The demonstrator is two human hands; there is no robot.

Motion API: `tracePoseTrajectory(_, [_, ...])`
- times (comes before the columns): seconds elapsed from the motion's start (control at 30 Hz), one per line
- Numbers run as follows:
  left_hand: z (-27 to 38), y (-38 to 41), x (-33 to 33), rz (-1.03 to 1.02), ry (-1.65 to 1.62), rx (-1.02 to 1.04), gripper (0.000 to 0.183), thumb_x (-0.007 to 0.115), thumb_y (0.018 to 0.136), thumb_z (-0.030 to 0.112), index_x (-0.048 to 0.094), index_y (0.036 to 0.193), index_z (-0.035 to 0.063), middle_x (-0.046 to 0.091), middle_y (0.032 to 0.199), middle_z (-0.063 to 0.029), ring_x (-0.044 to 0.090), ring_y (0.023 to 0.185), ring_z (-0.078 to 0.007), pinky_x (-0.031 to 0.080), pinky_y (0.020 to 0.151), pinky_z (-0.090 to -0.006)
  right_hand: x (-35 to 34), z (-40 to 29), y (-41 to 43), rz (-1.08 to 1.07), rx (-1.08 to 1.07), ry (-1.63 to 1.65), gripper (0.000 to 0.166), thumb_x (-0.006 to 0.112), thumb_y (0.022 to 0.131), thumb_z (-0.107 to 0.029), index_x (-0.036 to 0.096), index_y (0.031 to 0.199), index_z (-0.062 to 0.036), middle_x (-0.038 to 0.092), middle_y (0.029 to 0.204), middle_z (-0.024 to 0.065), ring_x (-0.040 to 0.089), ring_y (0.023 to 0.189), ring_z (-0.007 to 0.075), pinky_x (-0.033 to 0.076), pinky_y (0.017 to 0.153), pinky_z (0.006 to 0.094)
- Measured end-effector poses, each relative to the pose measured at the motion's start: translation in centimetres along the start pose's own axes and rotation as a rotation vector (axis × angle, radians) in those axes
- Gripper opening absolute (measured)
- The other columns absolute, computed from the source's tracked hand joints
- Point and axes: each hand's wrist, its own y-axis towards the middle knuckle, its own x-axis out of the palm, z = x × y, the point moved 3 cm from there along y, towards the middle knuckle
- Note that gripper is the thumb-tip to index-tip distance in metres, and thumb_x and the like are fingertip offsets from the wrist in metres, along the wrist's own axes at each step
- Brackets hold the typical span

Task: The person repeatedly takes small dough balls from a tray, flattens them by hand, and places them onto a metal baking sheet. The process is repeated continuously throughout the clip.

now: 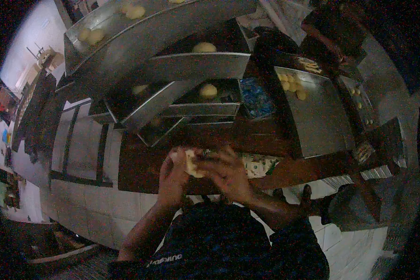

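Observation:
Both my hands are together over the near edge of a dark wooden table [140,171]. My left hand [175,171] has its fingers around the left side of a pale, dough-like piece [194,168]. My right hand [231,175] is blurred, its fingers spread over the right side of that piece; how firmly it touches cannot be told. Beside my right hand, a printed wrapper or cloth, white with green [259,166], lies on the table. The picture is dark and grainy, so the exact kind of the pale piece is unclear.
Metal trays with round dough pieces stand beyond my hands, one tray [322,122] at the right with several dough balls [292,84]. A blue plastic-like bundle [255,98] lies between trays. Another person [332,35] is at the upper right. Tiled floor [101,213] shows near the table.

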Motion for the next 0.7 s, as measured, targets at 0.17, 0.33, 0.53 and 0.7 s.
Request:
tracePoseTrajectory(0.17, [-2.0,1.2,1.5,0.051,0.995,0.464,0.046,0.048,0.087,0.019,0.034,0.126,0.0,0.055,0.105,-0.0135,0.051,0.099,-0.0282,0.04,0.086,-0.0323,-1.0,-0.1,-1.3,0.15,-0.475,-0.621,0.03,0.068,0.069,-0.015,0.063,0.099,-0.013,0.051,0.097,0.0027,0.047,0.087,0.0209,0.037,0.077,0.034])
tracePoseTrajectory(0.33, [0.9,1.1,4.0,-0.218,0.187,0.11,0.038,0.041,0.09,0.019,0.037,0.12,-0.0025,0.051,0.106,-0.0205,0.051,0.096,-0.0316,0.04,0.082,-0.0373,-3.8,-0.1,-0.4,0.174,-0.097,-0.218,0.023,0.067,0.071,-0.014,0.063,0.093,-0.0119,0.051,0.097,0.0049,0.047,0.09,0.0225,0.036,0.08,0.0371])
tracePoseTrajectory(0.53, [1.1,1.7,3.6,-0.23,0.581,0.103,0.039,0.042,0.09,0.021,0.039,0.118,-0.0051,0.05,0.109,-0.0222,0.05,0.101,-0.0323,0.04,0.085,-0.0369,-2.7,1.2,-1.4,0.23,-0.053,-0.202,0.019,0.066,0.074,-0.014,0.064,0.092,-0.0085,0.053,0.098,0.0076,0.048,0.095,0.0223,0.034,0.088,0.0357])
tracePoseTrajectory(0.7, [-1.3,0.8,3.1,-0.161,0.313,-0.072,0.046,0.043,0.09,0.022,0.033,0.124,-0.006,0.048,0.113,-0.0214,0.047,0.106,-0.0334,0.038,0.09,-0.0368,-3.0,0.4,-1.4,0.099,-0.117,-0.293,0.019,0.065,0.076,-0.016,0.065,0.094,-0.0107,0.054,0.099,0.0069,0.048,0.097,0.0217,0.032,0.091,0.0352])
